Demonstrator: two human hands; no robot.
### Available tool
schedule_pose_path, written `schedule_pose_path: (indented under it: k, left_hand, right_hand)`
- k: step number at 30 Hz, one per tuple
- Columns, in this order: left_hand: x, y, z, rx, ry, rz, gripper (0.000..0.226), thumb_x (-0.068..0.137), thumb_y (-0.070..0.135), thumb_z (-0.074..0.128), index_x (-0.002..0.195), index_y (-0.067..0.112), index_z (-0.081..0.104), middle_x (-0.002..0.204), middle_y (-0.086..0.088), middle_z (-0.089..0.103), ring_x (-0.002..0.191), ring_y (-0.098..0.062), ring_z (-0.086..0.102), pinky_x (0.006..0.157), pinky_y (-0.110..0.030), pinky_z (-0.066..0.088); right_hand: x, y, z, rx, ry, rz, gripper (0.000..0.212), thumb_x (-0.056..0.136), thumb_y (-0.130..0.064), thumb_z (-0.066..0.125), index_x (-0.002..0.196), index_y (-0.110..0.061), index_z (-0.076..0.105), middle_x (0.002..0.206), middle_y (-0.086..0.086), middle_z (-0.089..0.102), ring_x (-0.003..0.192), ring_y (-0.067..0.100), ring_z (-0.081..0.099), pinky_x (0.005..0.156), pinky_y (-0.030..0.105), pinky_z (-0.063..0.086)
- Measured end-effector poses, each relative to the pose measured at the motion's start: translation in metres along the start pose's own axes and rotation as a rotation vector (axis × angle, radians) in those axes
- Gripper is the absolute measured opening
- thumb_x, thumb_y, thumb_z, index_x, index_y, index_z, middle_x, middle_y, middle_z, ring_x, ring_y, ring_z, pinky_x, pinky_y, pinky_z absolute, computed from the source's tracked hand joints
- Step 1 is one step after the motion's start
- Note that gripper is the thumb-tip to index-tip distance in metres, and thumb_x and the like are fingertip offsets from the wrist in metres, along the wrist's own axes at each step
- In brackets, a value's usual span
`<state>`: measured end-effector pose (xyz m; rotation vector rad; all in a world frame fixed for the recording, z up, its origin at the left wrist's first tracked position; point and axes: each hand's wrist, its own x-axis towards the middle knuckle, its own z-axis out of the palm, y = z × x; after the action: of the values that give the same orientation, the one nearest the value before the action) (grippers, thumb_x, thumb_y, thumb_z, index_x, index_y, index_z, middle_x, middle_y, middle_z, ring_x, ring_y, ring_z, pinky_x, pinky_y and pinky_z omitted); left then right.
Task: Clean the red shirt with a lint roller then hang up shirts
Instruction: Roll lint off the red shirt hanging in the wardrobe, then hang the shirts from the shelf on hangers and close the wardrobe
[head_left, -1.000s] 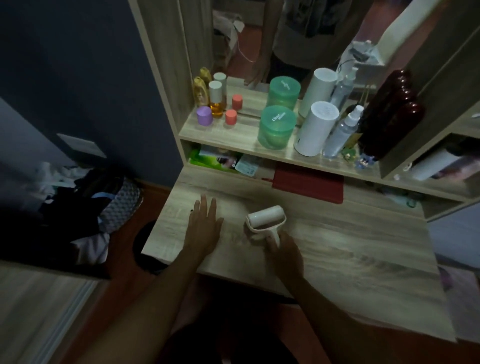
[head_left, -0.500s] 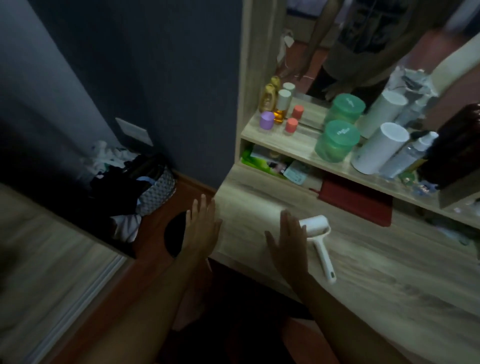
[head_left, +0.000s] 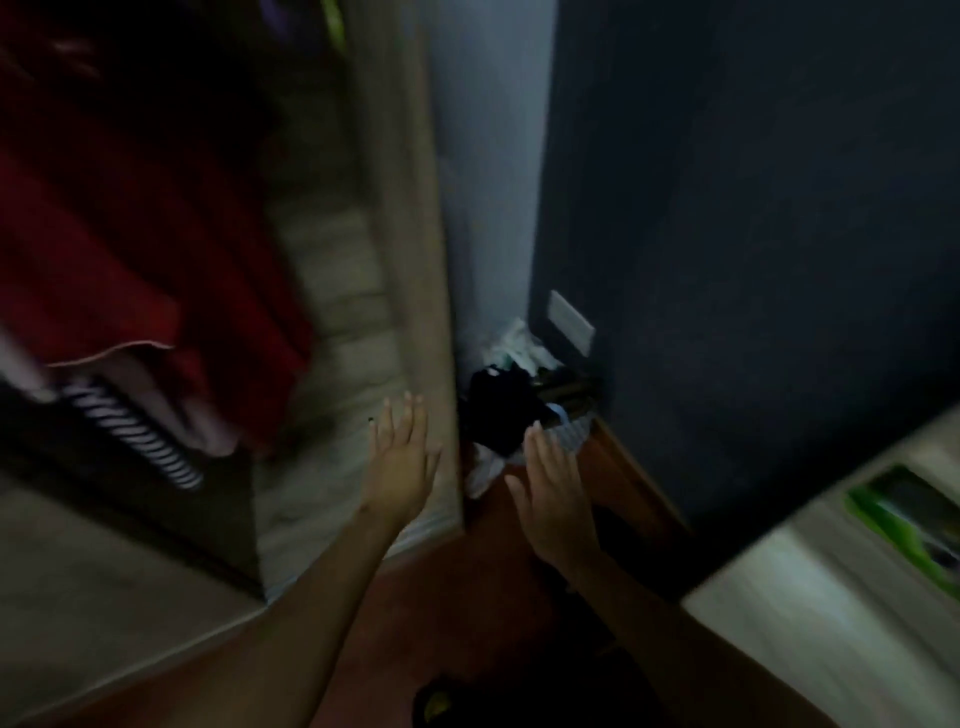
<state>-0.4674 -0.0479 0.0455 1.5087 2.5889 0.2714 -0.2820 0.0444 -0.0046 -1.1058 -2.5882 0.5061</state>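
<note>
Beside the red shirt, 2 hands spread, empty.

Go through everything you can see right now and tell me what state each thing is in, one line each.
left hand: open, fingers spread, holding nothing.
right hand: open, holding nothing.
red shirt: hanging in the wardrobe, blurred.
striped garment: hanging below the red shirt.
wardrobe: open, its inside in view.
laundry basket: on the floor, heaped with clothes.
desk: only a blurred corner showing.
</note>
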Motion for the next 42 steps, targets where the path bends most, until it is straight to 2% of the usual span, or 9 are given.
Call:
schedule_pose_path:
  k: [4,7,10,15,22,29,34,36,42]
  left_hand:
    - [0.013,-0.076,-0.058,0.062,0.244,-0.068,0.065,0.103,0.039,0.032,0.154,0.007,0.009,0.163,-0.010,0.005,0.150,-0.034,-0.003,0.120,-0.047,0.005]
    - [0.025,-0.115,-0.111,0.094,0.345,-0.101,0.064,0.102,0.035,0.039,0.153,0.004,0.014,0.162,-0.012,0.012,0.150,-0.035,0.003,0.120,-0.049,0.011]
    - [0.035,-0.138,-0.163,0.129,0.452,-0.106,0.064,0.102,0.037,0.036,0.153,0.006,0.011,0.163,-0.012,0.008,0.150,-0.033,-0.001,0.120,-0.046,0.006]
    - [0.053,-0.148,-0.254,0.186,0.655,-0.073,0.069,0.097,0.047,0.017,0.154,0.008,0.012,0.162,-0.013,0.007,0.149,-0.028,-0.003,0.119,-0.042,0.002]
    - [0.077,-0.146,-0.412,0.405,0.973,-0.008,0.064,0.096,0.040,0.032,0.150,0.006,0.027,0.158,-0.017,0.024,0.145,-0.034,0.017,0.113,-0.048,0.014]
    - [0.086,-0.153,-0.529,0.516,1.150,-0.035,0.066,0.098,0.045,0.022,0.153,0.010,0.010,0.161,-0.010,0.003,0.149,-0.028,0.001,0.118,-0.040,0.003]
    - [0.102,-0.144,-0.578,0.470,1.210,0.009,0.067,0.097,0.046,0.020,0.152,0.014,0.000,0.162,-0.006,0.000,0.146,-0.019,-0.009,0.118,-0.035,0.000]
    - [0.109,-0.142,-0.594,0.417,1.201,0.016,0.067,0.099,0.040,0.028,0.153,0.016,-0.003,0.162,-0.004,-0.005,0.146,-0.017,-0.013,0.120,-0.035,-0.003]
    - [0.136,-0.139,-0.643,0.629,0.941,-0.097,0.080,0.093,0.023,0.054,0.155,0.019,0.003,0.164,-0.006,0.002,0.151,-0.024,-0.005,0.121,-0.042,-0.002]
  right_hand:
    - [0.065,-0.091,0.007,0.057,0.014,-0.183,0.069,0.098,-0.053,0.013,0.153,-0.009,0.014,0.160,0.002,0.011,0.149,0.021,0.010,0.121,0.043,0.012]
    - [0.111,-0.150,-0.008,0.154,0.086,-0.280,0.066,0.098,-0.047,0.021,0.153,-0.014,0.007,0.158,-0.005,-0.002,0.148,0.017,0.000,0.121,0.037,0.003]
    - [0.155,-0.200,-0.038,0.208,0.167,-0.377,0.066,0.101,-0.048,0.026,0.153,-0.019,0.000,0.158,-0.008,-0.008,0.146,0.012,-0.011,0.120,0.034,-0.004]
    - [0.217,-0.283,-0.113,0.237,0.320,-0.564,0.065,0.099,-0.050,0.032,0.154,-0.025,0.009,0.163,0.001,0.005,0.150,0.021,-0.002,0.120,0.042,0.003]
    - [0.279,-0.384,-0.238,0.438,0.634,-0.723,0.065,0.096,-0.048,0.042,0.153,-0.027,0.020,0.162,-0.001,0.010,0.150,0.017,0.001,0.120,0.036,0.003]
    - [0.324,-0.424,-0.331,0.471,0.786,-0.782,0.063,0.099,-0.047,0.037,0.153,-0.035,0.007,0.162,-0.009,-0.002,0.149,0.010,-0.008,0.120,0.034,-0.001]
    - [0.345,-0.442,-0.366,0.350,0.822,-0.830,0.063,0.098,-0.047,0.037,0.152,-0.038,0.005,0.159,-0.013,-0.004,0.147,0.007,-0.010,0.119,0.032,-0.003]
    - [0.352,-0.451,-0.376,0.318,0.826,-0.836,0.063,0.098,-0.046,0.038,0.152,-0.038,0.007,0.160,-0.012,-0.003,0.147,0.006,-0.011,0.116,0.029,-0.006]
    - [0.381,-0.477,-0.402,0.176,0.823,-0.788,0.063,0.097,-0.040,0.045,0.151,-0.039,0.012,0.162,-0.006,-0.002,0.145,0.011,-0.014,0.114,0.033,-0.003]
